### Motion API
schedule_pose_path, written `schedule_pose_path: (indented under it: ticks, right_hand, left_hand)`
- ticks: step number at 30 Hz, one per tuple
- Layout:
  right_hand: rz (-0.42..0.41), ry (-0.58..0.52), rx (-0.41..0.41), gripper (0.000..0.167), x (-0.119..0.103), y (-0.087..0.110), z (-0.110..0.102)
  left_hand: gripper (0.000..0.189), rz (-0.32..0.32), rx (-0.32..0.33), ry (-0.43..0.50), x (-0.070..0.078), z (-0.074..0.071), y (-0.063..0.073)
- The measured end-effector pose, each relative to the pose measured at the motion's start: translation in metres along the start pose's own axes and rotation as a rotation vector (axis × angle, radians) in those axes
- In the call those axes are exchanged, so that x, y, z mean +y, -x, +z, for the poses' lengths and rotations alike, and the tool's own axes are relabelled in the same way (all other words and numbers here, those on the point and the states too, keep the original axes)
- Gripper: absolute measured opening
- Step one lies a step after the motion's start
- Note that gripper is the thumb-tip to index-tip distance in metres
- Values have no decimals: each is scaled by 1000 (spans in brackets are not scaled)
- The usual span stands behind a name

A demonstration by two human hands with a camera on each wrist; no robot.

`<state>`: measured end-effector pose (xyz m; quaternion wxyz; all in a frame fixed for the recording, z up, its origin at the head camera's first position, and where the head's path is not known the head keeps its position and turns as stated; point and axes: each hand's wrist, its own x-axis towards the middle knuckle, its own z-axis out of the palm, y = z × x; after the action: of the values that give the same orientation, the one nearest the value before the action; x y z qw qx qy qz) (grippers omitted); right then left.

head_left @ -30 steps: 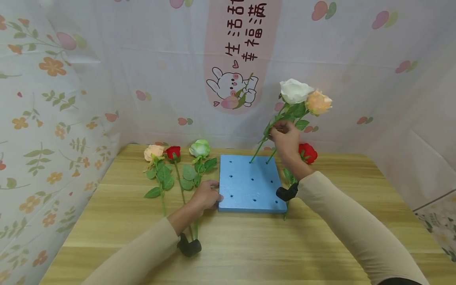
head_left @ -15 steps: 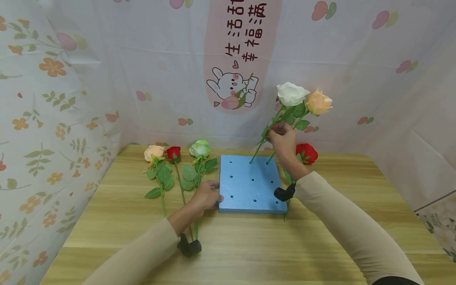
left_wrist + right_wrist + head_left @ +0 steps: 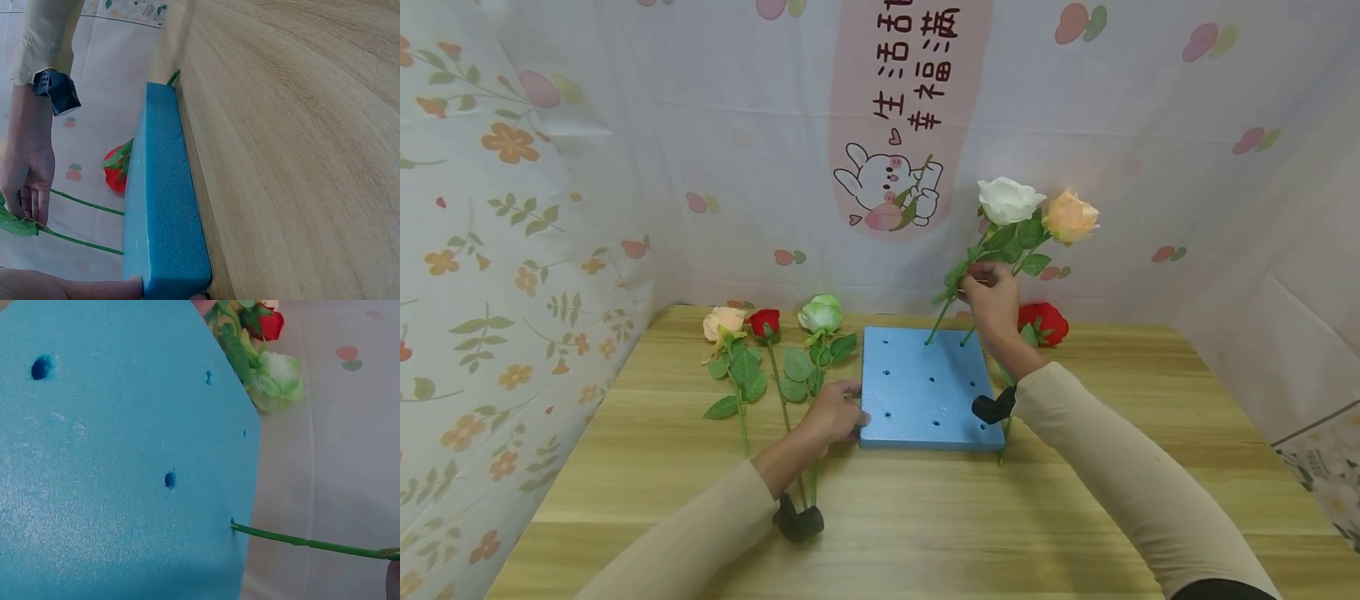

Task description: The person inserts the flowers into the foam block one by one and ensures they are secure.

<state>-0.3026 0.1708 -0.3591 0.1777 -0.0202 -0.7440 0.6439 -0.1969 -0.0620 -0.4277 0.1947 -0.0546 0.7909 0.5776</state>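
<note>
A blue foam board [image 3: 917, 400] with several holes lies on the table. My left hand [image 3: 835, 412] grips its left edge, the thumb on top, as the left wrist view also shows. Above the board's back edge, my right hand [image 3: 996, 304] pinches the stem of a white rose [image 3: 1009, 202]. That stem [image 3: 294, 540] stands in the middle hole of the back row and leans right. Beside it a peach rose [image 3: 1071, 217] stands in the back right hole, its stem partly behind my right hand. The tips of my right fingers are mostly out of the right wrist view.
Left of the board lie a peach rose [image 3: 725, 323], a red rose [image 3: 765, 323] and a green-white rose [image 3: 821, 314]. Another red rose [image 3: 1043, 325] lies along the right side, partly hidden by my right arm. A patterned curtain [image 3: 737, 167] hangs behind the wooden table [image 3: 925, 525].
My right hand has shifted slightly left and down, and the white rose's head has tilted left with it. The left hand and the board have stayed in place.
</note>
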Motion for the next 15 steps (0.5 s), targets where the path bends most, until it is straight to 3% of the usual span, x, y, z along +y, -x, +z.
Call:
schedule_pose_path:
  ticks: [8,15]
  right_hand:
    - [49,1,67,17,-3,-1,8]
    - [49,67,131,21,-2,-2,15]
  left_hand:
    - [53,-5,0,10,-1,0,0]
    - [54,-7,3,13,-1,0,0]
